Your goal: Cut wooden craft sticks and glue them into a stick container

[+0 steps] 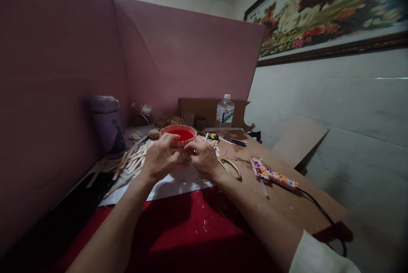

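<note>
A round container [190,130] with a red inside and a scalloped rim, its wall seemingly made of upright craft sticks, stands in front of me on white paper. My left hand [162,156] grips its left side, the fingers up at the rim and the thumb against the near wall. At the near right side, my right hand [205,157] has thumb and fingertips pinched together against the wall. Whatever lies in that pinch is too small to make out. Both hands cover much of the container's front.
Loose craft sticks [133,160] lie on the left, by a purple flask [109,126]. Scissors [234,168] and a flower-patterned glue gun [274,175] with a black cord lie right. Behind stand a plastic bottle [225,113] and twine balls [176,121]. Red cloth [178,226] covers the near edge.
</note>
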A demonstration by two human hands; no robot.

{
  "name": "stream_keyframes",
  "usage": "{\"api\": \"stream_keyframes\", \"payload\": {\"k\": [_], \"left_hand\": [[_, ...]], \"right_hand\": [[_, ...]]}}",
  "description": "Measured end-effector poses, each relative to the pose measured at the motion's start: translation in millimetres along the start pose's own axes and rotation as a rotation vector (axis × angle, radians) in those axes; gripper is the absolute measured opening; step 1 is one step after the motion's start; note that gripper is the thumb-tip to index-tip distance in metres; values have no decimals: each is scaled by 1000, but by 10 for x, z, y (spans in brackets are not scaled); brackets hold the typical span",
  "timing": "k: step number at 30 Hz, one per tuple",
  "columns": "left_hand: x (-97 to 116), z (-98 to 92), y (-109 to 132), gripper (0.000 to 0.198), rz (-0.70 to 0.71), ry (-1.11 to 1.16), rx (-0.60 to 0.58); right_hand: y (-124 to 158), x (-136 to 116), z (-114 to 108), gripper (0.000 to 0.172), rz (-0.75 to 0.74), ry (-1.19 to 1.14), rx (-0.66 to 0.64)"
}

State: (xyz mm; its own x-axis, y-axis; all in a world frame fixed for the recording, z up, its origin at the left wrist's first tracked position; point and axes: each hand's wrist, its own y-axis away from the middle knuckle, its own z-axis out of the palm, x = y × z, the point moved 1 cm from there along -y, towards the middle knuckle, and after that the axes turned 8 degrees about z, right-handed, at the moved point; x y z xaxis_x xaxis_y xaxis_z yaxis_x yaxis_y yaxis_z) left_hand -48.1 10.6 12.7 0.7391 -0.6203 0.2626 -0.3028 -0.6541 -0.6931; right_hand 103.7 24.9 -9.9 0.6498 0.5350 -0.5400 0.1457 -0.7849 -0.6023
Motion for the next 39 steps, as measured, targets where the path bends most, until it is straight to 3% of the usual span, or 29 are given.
{"api": "stream_keyframes", "payload": {"k": [4, 13, 29, 35, 39], "left_hand": [[54, 25, 10, 28, 15, -176, -140], [72, 58, 16, 28, -30, -342, -178], [108, 151, 26, 20, -34, -565, -180], [154, 166, 15, 17, -85, -592, -181], [98, 159, 2, 14, -73, -581, -142]], "right_hand": [[22, 11, 18, 20, 1, 73, 16], [41, 45, 23, 13, -132, 283, 25], [42, 115, 107, 15, -173, 375, 99], [25, 158, 132, 14, -115, 170, 118], [-11, 256, 163, 13, 94, -115, 219]]}}
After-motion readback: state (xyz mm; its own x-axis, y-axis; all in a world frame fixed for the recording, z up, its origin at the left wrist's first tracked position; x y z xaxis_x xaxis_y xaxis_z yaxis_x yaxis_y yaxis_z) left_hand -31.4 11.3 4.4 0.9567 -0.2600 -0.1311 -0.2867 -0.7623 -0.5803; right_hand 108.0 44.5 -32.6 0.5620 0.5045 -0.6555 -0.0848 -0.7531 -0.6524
